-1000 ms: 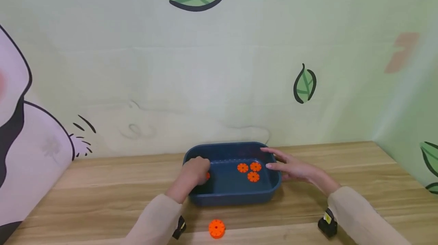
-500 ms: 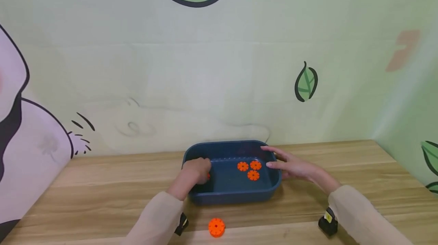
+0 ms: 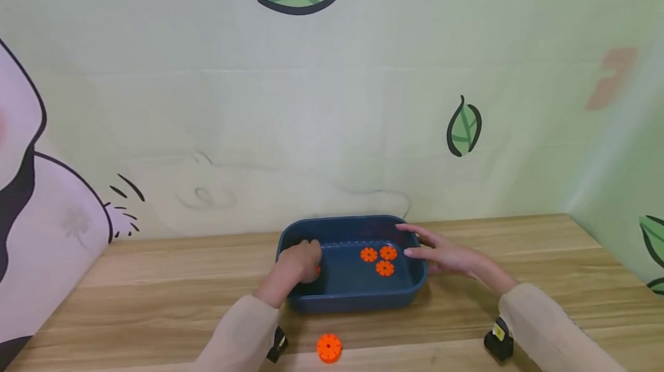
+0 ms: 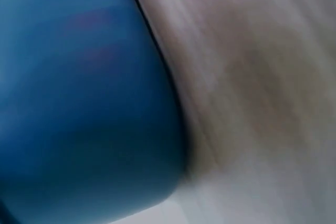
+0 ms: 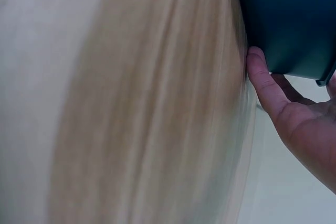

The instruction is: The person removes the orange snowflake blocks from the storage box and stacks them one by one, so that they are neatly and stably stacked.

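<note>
A dark blue plastic basin (image 3: 353, 301) stands on the wooden table, seen in the head view. My left hand (image 3: 300, 261) reaches into its left end, fingers curled down at an orange notched disc (image 3: 318, 271), mostly hidden by the hand. Three more orange notched discs (image 3: 385, 269) lie flat on the basin floor towards the right. My right hand (image 3: 448, 254) holds the basin's right end, its thumb inside and other fingers outside the wall. In the right wrist view a finger (image 5: 265, 85) touches the basin's outer side. The left wrist view shows only the basin's outside, blurred.
In front of the basin, on the table (image 3: 155, 297), lies an orange notched piece (image 3: 329, 348), thick like a small stack. A pale green wall cloth printed with leaves (image 3: 464, 127) rises behind the table. Dark wrist cameras (image 3: 499, 340) hang under both sleeves.
My left hand shifts very slightly to the right inside the basin. The right hand, the basin and the discs stay practically where they were.
</note>
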Demonstrator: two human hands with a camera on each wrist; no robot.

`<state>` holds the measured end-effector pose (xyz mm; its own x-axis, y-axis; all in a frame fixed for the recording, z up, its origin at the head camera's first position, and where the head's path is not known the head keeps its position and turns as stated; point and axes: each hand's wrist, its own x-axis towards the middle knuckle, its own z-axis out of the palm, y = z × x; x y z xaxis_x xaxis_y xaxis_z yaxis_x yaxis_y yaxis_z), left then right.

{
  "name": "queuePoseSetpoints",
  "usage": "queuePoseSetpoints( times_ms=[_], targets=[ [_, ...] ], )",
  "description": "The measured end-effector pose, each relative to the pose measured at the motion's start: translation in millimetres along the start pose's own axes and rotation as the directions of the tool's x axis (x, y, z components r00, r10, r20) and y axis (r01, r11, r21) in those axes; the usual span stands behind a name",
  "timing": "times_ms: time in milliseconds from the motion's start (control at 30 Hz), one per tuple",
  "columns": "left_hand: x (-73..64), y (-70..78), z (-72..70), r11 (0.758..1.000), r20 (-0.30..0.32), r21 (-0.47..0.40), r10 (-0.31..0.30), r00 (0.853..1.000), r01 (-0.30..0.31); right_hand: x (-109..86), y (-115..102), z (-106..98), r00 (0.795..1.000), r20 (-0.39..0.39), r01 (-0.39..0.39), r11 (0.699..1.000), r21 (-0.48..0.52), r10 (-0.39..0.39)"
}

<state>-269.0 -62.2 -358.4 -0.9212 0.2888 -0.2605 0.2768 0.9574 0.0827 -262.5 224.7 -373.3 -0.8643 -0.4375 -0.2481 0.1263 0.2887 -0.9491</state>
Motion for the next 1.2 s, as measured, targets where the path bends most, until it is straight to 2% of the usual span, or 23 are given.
queuePoseSetpoints(
  times_ms=[100, 200, 267, 367, 467, 533, 633, 767, 833, 933, 1067, 1200],
  targets=[
    [-0.4, -2.6, 1.9, 0.996, -0.043, -0.084, 0.031, 0.999, -0.035, -0.1, 0, 1, 1.000, 0.001, 0.001, 1.000, 0.002, -0.001],
    [-0.1, -6.6, 5.4, 0.981, -0.104, -0.141, 0.117, 0.988, -0.131, -0.3, 1, 1, 1.000, 0.000, 0.002, 1.000, 0.000, -0.002],
    [-1.9, -8.9, 6.0, 0.964, -0.158, -0.165, 0.184, 0.970, -0.210, -0.4, 1, 1, 1.000, -0.001, 0.001, 1.000, -0.002, -0.001],
    [-7.2, -12.1, 3.6, 0.920, -0.239, -0.222, 0.270, 0.933, -0.323, -0.4, 2, 1, 1.000, 0.006, 0.002, 1.000, 0.000, -0.002],
    [-13.7, -15.3, -1.3, 0.873, -0.302, -0.288, 0.307, 0.903, -0.393, -0.5, 1, 0, 1.000, 0.008, 0.002, 1.000, -0.001, -0.002],
    [-17.9, -17.7, -4.3, 0.847, -0.318, -0.333, 0.314, 0.895, -0.415, -0.3, 0, 0, 1.000, 0.005, 0.002, 1.000, -0.003, -0.002],
    [-25.2, -21.4, -7.0, 0.819, -0.291, -0.414, 0.294, 0.910, -0.397, -0.4, -1, 0, 1.000, 0.002, 0.002, 1.000, -0.004, -0.002],
    [-35.7, -26.9, -7.9, 0.770, -0.229, -0.543, 0.246, 0.942, -0.333, -0.1, -2, 1, 1.000, 0.006, 0.004, 1.000, -0.003, -0.004],
    [-40.4, -29.7, -7.6, 0.752, -0.211, -0.581, 0.231, 0.950, -0.311, 0.5, -2, 2, 1.000, 0.007, 0.003, 1.000, -0.005, -0.003],
    [-47.4, -33.5, -7.4, 0.742, -0.206, -0.601, 0.216, 0.954, -0.298, 1.9, -2, 2, 1.000, 0.008, -0.002, 1.000, -0.010, 0.002],
    [-57.4, -35.4, -8.6, 0.747, -0.221, -0.602, 0.183, 0.958, -0.282, 3.1, -2, 3, 1.000, 0.011, 0.000, 1.000, -0.008, 0.000],
    [-68.1, -34.5, -11.4, 0.717, -0.237, -0.647, 0.135, 0.962, -0.261, 2.0, -1, 2, 1.000, 0.015, 0.006, 1.000, -0.009, -0.006]
  ],
)
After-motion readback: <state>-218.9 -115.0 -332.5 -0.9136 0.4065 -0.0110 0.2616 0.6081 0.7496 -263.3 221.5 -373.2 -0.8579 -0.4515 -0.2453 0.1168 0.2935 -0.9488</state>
